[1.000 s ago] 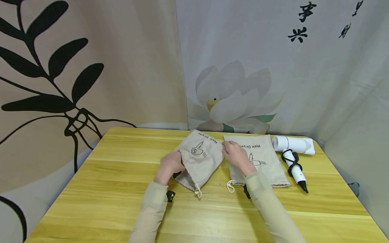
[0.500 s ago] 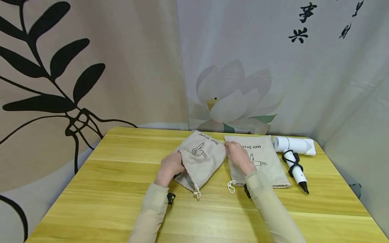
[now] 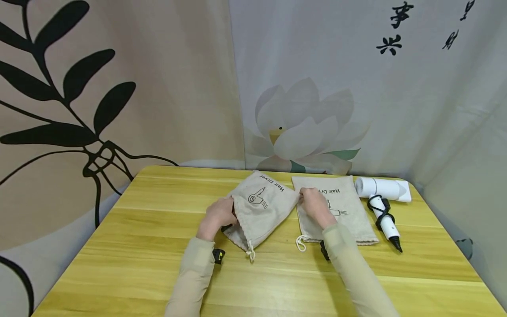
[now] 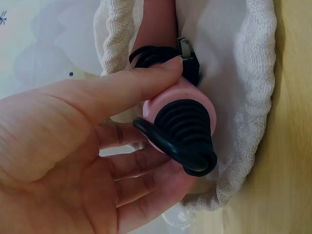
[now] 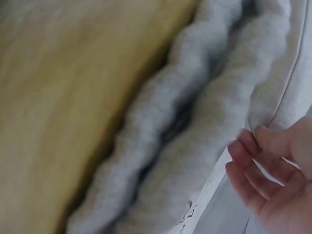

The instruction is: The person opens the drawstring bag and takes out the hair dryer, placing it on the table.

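My left hand (image 3: 219, 215) reaches into the mouth of a beige drawstring bag (image 3: 271, 215) printed "Hair Dryer". In the left wrist view its thumb and fingers hold a pink corded hair tool (image 4: 183, 122) with a black ribbed cord end; the tool's far part is hidden inside the bag. A black cord (image 4: 156, 56) with a plug bunches under the thumb. The bag's right corner is pinched by my right hand (image 3: 315, 205), thumb against fingertips in the right wrist view. Below that hand lies a second beige bag (image 3: 354, 226).
To the right of the second bag are a white roll (image 3: 380, 189) and a white corded hair tool (image 3: 388, 226) with a black cord wrapped round it. Everything rests on a wooden table (image 3: 158, 211), with a printed curtain (image 3: 198, 88) behind its back edge.
My right hand has moved a little right, drawing the bag's corner with it over the second bag. The left hand and the bag's mouth have shifted slightly left.
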Action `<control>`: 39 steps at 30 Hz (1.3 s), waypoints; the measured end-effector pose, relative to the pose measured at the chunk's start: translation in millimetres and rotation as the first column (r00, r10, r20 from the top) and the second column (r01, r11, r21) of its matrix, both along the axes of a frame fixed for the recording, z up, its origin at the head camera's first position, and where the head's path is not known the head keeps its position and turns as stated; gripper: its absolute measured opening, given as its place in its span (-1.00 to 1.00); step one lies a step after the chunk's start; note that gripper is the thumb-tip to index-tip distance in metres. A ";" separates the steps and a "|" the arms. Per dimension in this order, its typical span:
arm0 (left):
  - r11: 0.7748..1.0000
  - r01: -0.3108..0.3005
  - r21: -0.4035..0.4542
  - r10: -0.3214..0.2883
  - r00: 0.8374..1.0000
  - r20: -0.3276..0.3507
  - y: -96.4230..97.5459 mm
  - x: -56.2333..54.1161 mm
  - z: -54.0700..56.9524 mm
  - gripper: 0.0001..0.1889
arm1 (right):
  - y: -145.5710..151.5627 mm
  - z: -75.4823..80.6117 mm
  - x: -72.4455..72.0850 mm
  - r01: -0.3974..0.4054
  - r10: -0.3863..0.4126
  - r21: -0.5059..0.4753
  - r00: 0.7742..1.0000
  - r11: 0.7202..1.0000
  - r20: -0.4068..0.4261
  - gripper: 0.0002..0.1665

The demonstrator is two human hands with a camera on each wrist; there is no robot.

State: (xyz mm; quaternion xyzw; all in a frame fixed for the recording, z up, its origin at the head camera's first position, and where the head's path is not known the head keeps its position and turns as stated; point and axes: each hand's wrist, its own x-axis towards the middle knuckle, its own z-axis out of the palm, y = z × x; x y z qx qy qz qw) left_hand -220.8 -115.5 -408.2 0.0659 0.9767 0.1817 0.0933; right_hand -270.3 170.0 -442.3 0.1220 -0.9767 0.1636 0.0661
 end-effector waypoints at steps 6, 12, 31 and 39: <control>0.999 0.044 0.030 -0.044 0.999 0.011 -7.5 -0.5 1.8 -0.50 | 0.2 5.5 2.1 0.057 -0.057 0.003 0.997 0.998 0.044 -0.85; 0.992 0.075 0.104 -0.082 0.995 0.065 -20.1 -0.1 4.3 -0.37 | 4.4 6.3 2.8 0.081 -0.081 -0.008 0.995 0.997 0.052 -0.84; 0.981 0.077 0.178 -0.105 0.982 0.155 -51.4 5.9 15.9 -0.63 | 13.6 4.3 3.4 0.114 -0.114 0.005 0.987 0.993 0.115 -0.79; 0.984 0.015 0.175 -0.043 0.987 0.157 -50.3 7.0 12.0 -0.63 | 8.7 5.7 7.1 0.058 -0.057 -0.002 0.996 0.998 0.073 -0.76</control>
